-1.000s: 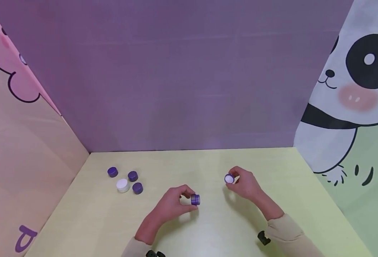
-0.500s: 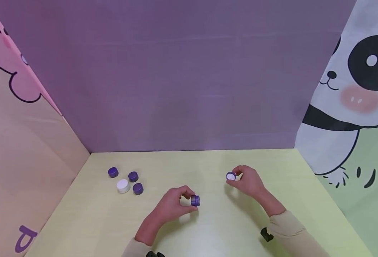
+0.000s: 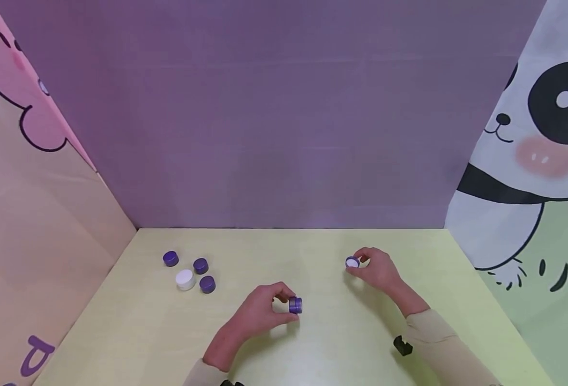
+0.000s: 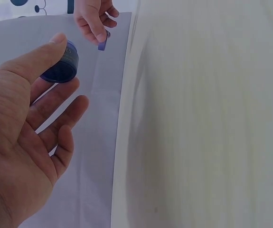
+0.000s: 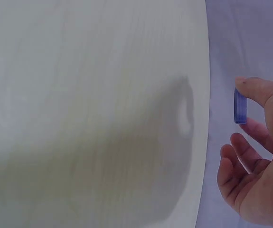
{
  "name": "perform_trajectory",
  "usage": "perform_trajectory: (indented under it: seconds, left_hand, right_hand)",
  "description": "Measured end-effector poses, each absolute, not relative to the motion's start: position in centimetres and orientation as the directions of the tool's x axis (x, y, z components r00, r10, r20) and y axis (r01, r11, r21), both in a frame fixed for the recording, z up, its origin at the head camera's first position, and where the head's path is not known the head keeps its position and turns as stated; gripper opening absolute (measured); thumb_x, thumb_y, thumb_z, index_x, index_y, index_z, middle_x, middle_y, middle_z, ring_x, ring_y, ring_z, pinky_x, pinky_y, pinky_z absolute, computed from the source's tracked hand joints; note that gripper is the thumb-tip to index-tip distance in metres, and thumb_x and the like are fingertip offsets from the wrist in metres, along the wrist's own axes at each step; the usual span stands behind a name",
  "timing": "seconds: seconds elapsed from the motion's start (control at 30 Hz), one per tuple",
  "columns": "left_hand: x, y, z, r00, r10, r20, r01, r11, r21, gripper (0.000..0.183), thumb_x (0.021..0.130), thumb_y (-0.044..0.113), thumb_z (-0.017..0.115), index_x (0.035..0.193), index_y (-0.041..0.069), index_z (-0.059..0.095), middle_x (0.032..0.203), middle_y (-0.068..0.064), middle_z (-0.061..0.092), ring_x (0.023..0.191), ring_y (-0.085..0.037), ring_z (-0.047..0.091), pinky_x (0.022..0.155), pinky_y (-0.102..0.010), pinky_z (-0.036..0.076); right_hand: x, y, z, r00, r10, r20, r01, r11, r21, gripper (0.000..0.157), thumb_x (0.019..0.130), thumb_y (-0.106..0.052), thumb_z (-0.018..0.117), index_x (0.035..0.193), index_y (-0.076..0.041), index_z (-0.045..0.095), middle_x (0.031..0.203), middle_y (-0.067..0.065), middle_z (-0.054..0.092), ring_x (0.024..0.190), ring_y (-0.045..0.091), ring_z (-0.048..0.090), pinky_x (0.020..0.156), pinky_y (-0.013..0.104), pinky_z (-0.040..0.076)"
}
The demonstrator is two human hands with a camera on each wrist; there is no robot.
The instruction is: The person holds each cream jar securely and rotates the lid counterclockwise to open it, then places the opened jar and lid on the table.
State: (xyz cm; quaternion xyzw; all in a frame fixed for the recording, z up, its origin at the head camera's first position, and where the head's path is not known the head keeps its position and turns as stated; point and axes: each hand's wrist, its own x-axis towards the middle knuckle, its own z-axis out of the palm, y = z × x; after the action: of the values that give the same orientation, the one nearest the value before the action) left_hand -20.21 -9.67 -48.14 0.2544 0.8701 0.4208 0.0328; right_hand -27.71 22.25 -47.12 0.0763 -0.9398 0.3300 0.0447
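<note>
Between thumb and fingers, my left hand (image 3: pixel 260 311) pinches a small purple jar (image 3: pixel 295 305) lying on its side in the air, its mouth facing right. The left wrist view shows the jar's dark blue-purple body (image 4: pixel 62 69) against the thumb. Farther back and to the right, my right hand (image 3: pixel 376 271) pinches a purple screw cap (image 3: pixel 352 262) by its edge. The cap's white inner face is turned toward the head camera. Seen edge-on in the right wrist view, the cap (image 5: pixel 240 107) sits between thumb and fingertip. Jar and cap are apart.
On the pale wooden table (image 3: pixel 342 348), at the left, stand a white-lidded jar (image 3: pixel 185 280) and several small purple-topped jars or caps (image 3: pixel 207 284). A purple backdrop (image 3: pixel 284 134) rises behind the table. Printed cloth panels stand at both sides, one with a panda (image 3: pixel 530 150).
My right hand has drifted slightly to the right with the cap, away from the jar. My left hand holds the jar in nearly the same place. The head view has shifted slightly.
</note>
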Motion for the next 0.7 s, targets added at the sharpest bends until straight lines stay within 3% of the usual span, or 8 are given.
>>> perform_trajectory:
  seconds: [0.37,0.7]
  left_hand:
    - [-20.3,-9.9,-47.4,-0.857,0.495,0.14,0.431,0.541,0.722,0.03,0.079,0.034,0.082,0.103,0.029,0.065,0.093,0.021,0.064,0.094,-0.01,0.06,0.083,-0.035,0.048]
    - [-20.1,-9.9,-46.5,-0.853,0.505,0.132,0.434,0.546,0.717,0.029,0.078,0.033,0.082,0.101,0.028,0.065,0.095,0.021,0.063,0.096,-0.016,0.062,0.081,-0.032,0.048]
  right_hand:
    - [-30.0,23.8,-46.6,-0.983,-0.118,0.141,-0.178,0.795,-0.58,0.034,0.081,-0.029,0.078,0.102,-0.004,0.07,0.105,0.014,0.066,0.105,0.038,0.057,0.081,0.046,0.047]
    - [-31.2,24.7,-46.7,-0.993,-0.044,0.11,-0.094,0.855,-0.51,0.038,0.082,-0.037,0.075,0.105,-0.008,0.07,0.11,0.021,0.063,0.105,0.042,0.054,0.074,0.049,0.045]
